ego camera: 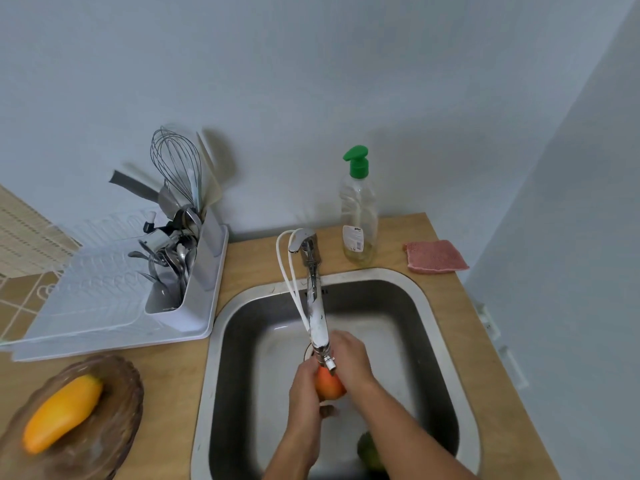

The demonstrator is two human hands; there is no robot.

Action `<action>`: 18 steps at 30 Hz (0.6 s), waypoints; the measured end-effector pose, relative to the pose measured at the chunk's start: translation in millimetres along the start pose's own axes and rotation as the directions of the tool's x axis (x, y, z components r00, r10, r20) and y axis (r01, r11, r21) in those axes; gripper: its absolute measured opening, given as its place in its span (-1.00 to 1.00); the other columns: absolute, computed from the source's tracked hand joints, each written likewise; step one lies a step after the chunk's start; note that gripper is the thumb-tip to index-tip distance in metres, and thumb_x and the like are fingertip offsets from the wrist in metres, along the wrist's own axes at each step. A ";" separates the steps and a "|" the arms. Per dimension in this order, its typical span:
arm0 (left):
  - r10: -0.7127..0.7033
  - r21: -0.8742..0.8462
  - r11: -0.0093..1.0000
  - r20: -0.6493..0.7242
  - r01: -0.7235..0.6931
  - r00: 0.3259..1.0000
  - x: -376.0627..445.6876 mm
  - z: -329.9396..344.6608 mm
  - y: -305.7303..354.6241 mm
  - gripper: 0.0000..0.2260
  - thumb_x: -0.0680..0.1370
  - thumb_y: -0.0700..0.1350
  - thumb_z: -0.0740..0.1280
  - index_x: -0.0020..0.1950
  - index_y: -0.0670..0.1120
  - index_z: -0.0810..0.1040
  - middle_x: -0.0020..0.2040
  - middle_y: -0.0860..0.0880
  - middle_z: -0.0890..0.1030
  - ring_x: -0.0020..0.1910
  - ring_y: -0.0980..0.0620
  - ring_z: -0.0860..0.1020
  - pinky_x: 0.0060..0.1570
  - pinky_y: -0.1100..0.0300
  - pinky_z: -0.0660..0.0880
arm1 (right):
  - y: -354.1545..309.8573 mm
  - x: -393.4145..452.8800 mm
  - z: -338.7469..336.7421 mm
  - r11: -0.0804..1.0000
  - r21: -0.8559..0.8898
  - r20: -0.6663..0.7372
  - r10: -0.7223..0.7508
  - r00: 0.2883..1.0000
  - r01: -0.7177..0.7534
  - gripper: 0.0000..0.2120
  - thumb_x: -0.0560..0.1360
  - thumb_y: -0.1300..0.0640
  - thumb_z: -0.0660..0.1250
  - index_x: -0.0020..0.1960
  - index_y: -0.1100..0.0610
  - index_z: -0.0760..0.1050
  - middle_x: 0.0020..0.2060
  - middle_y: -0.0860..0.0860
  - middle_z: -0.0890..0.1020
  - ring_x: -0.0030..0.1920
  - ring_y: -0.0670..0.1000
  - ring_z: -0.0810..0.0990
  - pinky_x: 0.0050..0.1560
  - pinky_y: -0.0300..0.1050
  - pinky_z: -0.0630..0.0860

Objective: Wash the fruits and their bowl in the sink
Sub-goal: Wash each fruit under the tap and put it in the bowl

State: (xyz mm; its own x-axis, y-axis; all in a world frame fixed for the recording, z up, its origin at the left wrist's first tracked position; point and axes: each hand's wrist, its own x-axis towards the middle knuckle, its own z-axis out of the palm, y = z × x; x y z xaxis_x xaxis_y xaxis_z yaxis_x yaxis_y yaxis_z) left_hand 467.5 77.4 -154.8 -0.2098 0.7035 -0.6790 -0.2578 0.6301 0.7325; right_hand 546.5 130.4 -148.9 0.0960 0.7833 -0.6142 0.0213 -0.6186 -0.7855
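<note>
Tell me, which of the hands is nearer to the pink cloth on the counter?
Right. The right hand is over the sink on the side towards the pink cloth, wrapped around the orange fruit. The left hand grips the fruit's other side, farther from it.

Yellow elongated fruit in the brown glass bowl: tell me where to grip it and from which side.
Grip the yellow elongated fruit around its thick middle, coming from above: it lies flat and diagonal in the brown glass bowl, whose raised rim blocks a sideways approach.

Bowl (114, 403) left of sink (446, 341), soap bottle (358, 223) behind sink
</note>
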 end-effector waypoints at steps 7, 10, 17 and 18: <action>-0.073 -0.186 0.980 0.025 0.076 0.997 15.2 -4.4 23.6 -0.47 0.19 0.13 0.50 0.03 -0.18 0.63 -0.07 -0.21 0.67 -0.11 -0.14 0.66 -0.14 0.03 0.57 | 19.0 -35.5 12.7 0.960 -0.153 0.136 -0.217 0.967 0.237 -0.79 0.58 -0.08 0.23 0.16 -0.22 0.55 0.20 -0.06 0.65 0.26 0.03 0.61 0.33 0.03 0.54; -0.165 -0.262 0.950 0.049 0.173 0.985 25.5 -14.3 24.7 -0.52 0.40 0.04 0.42 0.16 -0.28 0.60 -0.03 -0.36 0.66 -0.11 -0.26 0.68 -0.11 -0.09 0.65 | 41.1 -49.2 12.1 0.835 -0.445 0.107 -0.308 0.945 0.323 -0.39 0.56 -0.29 0.04 0.60 -0.25 0.11 0.56 -0.18 0.27 0.57 -0.05 0.27 0.59 0.12 0.23; 0.012 -0.070 0.997 0.051 -0.009 0.999 -1.6 -3.5 22.1 -0.68 0.64 0.04 0.19 0.26 -0.06 0.62 0.01 -0.11 0.68 -0.03 -0.06 0.59 -0.19 0.08 0.50 | 9.1 -7.7 3.5 0.994 0.111 -0.032 -0.007 0.999 0.011 -0.80 0.67 0.03 0.20 0.06 -0.03 0.60 0.03 0.02 0.67 0.04 0.05 0.64 0.13 0.00 0.57; 0.040 -0.034 0.999 0.043 -0.038 0.998 -3.0 -2.5 22.4 -0.72 0.65 0.02 0.20 0.26 0.00 0.61 0.06 -0.10 0.67 -0.01 -0.06 0.58 -0.17 0.07 0.47 | 4.7 -2.8 0.0 0.987 0.163 -0.046 0.024 0.999 -0.016 -0.82 0.67 0.05 0.20 0.03 -0.02 0.59 -0.01 0.02 0.67 0.00 0.03 0.63 0.14 0.01 0.55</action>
State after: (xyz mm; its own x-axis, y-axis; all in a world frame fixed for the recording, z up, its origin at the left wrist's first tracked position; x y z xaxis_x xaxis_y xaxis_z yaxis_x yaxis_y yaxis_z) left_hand 460.0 88.6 -136.6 -0.1790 0.7414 -0.6468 -0.2811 0.5914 0.7558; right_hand 546.3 125.3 -150.9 0.1419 0.7646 -0.6287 -0.1424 -0.6128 -0.7773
